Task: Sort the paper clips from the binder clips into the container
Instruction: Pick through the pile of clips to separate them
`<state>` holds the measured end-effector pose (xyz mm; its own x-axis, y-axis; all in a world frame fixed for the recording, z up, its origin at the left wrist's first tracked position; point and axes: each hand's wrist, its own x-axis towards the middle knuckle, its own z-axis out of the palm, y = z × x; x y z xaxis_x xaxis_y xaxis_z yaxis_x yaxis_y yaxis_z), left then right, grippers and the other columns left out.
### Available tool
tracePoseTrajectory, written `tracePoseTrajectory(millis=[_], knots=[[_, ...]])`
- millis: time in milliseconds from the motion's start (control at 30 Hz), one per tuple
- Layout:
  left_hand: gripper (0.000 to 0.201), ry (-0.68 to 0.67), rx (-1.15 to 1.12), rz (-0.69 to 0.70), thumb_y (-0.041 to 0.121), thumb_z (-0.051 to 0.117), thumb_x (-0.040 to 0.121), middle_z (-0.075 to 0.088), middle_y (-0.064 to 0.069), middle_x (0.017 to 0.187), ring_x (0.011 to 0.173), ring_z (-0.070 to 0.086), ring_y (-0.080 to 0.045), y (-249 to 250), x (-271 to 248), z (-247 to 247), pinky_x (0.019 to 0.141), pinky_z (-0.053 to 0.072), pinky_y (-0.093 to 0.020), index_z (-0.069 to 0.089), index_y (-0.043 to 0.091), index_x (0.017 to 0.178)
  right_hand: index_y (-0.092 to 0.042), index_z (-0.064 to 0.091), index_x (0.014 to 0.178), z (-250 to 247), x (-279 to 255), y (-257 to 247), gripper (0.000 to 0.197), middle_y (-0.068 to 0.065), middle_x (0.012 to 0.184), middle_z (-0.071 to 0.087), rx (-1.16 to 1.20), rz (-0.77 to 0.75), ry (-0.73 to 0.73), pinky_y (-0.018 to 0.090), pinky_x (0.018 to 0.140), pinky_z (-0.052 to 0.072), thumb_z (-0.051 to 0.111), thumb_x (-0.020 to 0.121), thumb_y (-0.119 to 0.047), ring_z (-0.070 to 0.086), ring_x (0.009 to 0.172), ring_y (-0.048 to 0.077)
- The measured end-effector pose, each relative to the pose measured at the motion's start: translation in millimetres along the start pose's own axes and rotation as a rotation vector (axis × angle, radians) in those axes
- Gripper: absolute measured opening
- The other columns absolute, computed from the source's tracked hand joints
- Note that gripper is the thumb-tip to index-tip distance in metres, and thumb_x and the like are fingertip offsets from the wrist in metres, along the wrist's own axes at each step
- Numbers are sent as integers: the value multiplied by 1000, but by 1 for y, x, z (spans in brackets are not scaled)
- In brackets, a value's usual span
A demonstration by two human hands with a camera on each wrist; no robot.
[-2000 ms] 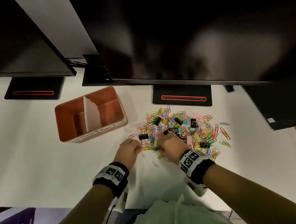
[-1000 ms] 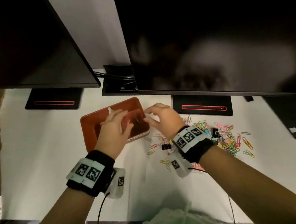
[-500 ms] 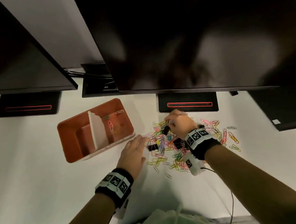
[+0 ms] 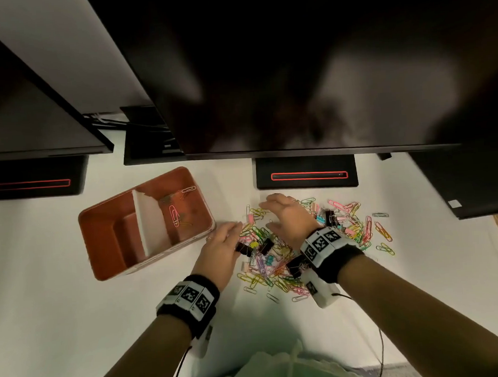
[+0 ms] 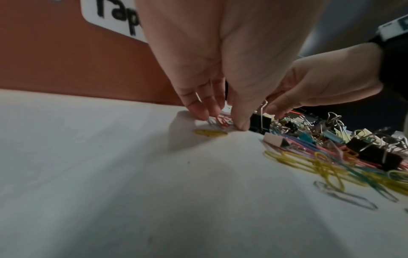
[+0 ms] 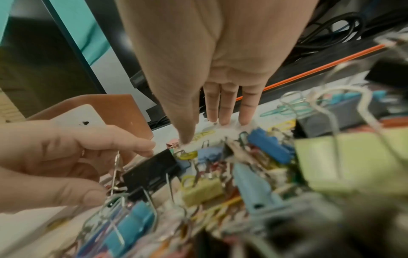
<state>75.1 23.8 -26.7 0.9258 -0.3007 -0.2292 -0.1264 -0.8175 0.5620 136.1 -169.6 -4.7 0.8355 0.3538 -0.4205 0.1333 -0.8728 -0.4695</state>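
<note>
hands in the clip pile (image 4: 278, 262) — left hand (image 4: 221, 248) pinching paper clips (image 5: 218, 120) (right hand (image 4: 287, 218) spread flat)

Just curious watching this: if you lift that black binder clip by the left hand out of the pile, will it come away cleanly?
Probably not. The black binder clip sits among the paper clips, so its wire handles may snag some. It looks rigid and boxy, so unlikely to roll. The left hand touches the pile's edge.

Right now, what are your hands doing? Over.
Left hand pinching paper clips. Right hand open on pile. Box has a few clips.
</note>
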Motion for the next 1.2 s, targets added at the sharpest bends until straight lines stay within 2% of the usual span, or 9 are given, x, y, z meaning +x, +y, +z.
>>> tracePoseTrajectory(millis=[100,267,333,467,633,700,800,933,1200], knots=[[60,-31,-1,25,5,62,82,46,-6,133,118,47,-22,3,6,-2,102,34,-27,39,13,137,-18,42,137,-2,12,-7,60,4,142,35,-42,-3,-96,38,107,35,65,81,-20,36,127,25],[44,-50,-39,-3,8,61,83,55,-6,116,105,52,-23,5,8,-1,94,44,-33,53,13,126,-14,57,122,3,13,-8,42,6,122,51,37,-45,-119,38,97,43,62,81,-10,49,114,25],[38,-38,-63,-29,8,62,82,58,-6,112,104,53,-24,3,7,-2,92,42,-32,58,11,119,-14,57,122,5,11,-5,39,7,122,53,45,-31,-109,36,98,42,62,83,-15,49,114,25],[27,-38,-71,-99,12,65,81,61,-7,107,98,56,-24,0,5,-5,85,44,-32,62,11,108,-15,53,124,8,2,-2,48,4,123,50,47,20,-109,33,96,44,68,81,-30,50,112,22],[22,8,3,-152,25,70,78,66,-1,90,82,59,-23,1,0,-9,69,41,-28,64,15,96,-11,54,118,9,5,-12,39,9,116,57,52,66,-100,35,90,47,66,82,-19,54,107,25],[21,22,7,-169,27,71,76,66,-2,86,78,59,-22,2,-1,-10,67,40,-28,65,14,92,-11,58,113,5,7,-16,30,9,112,62,51,85,-124,36,89,49,63,84,-18,58,103,26],[18,-14,-33,-229,24,69,79,64,-2,87,80,58,-22,2,-1,-11,69,43,-30,64,14,92,-11,66,101,2,8,-19,20,8,104,67,32,102,-151,35,85,52,60,85,-21,61,96,25],[11,-44,-47,-237,16,65,81,61,-6,87,79,57,-23,3,-1,-10,65,36,-26,62,11,90,-9,71,91,3,7,-23,17,10,97,69,-53,77,-166,38,81,55,56,85,-17,64,90,29],[5,43,-19,-170,15,59,85,57,-4,84,74,54,-23,6,-19,-26,62,37,-28,60,12,89,-14,63,98,1,-12,-20,14,6,99,64,88,6,-44,36,81,51,55,89,-21,60,89,23]])
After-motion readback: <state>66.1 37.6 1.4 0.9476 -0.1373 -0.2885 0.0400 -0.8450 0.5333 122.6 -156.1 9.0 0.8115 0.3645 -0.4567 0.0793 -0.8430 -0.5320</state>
